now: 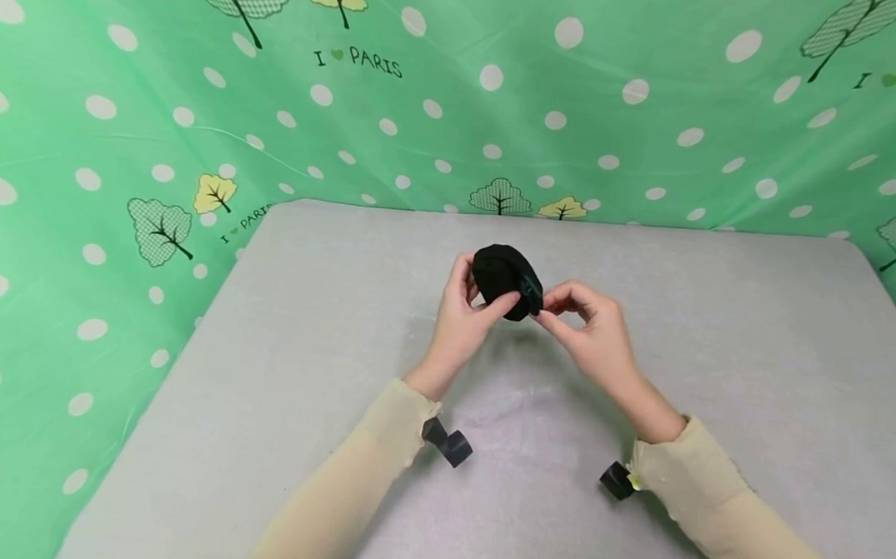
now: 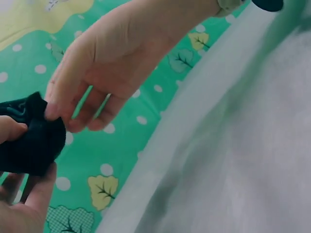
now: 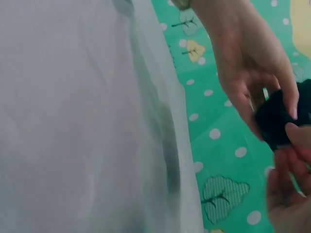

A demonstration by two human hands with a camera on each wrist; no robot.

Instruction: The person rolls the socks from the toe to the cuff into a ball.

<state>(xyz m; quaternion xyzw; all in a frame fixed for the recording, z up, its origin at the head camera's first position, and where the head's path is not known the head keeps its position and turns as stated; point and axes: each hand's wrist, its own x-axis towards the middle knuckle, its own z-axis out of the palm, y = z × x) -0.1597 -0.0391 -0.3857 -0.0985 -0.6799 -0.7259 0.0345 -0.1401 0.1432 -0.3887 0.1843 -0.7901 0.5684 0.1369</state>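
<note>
Left sleeve (image 1: 341, 483) and right sleeve (image 1: 731, 509) were closest, both pale, and both stretched over the near part of the gray table (image 1: 326, 324). A small black block (image 1: 456, 448) stuck out from the inner side of the left cuff, and another block (image 1: 618, 480) stuck out by the right cuff.

The black thing (image 1: 496, 275) was up in the air over the table, near the middle of the far edge and well apart from both far corners. It looked soft, like cloth, and it was tilted, with a fold on its right side. What it was, I could not tell.

The left hand (image 1: 461, 322) gripped it from the left, with the thumb on the near face and the fingers bent around the back. The right hand (image 1: 598, 329) pinched its low right end with the thumb and a finger. In the left wrist view, the right hand's other fingers were a bit bent and apart from the black thing.

A soft shadow (image 1: 520, 343) lay on the table under the hands. Behind the far edge hung a green sheet (image 1: 423, 157) with white dots, trees and the word PARIS. It also showed past the left edge.
</note>
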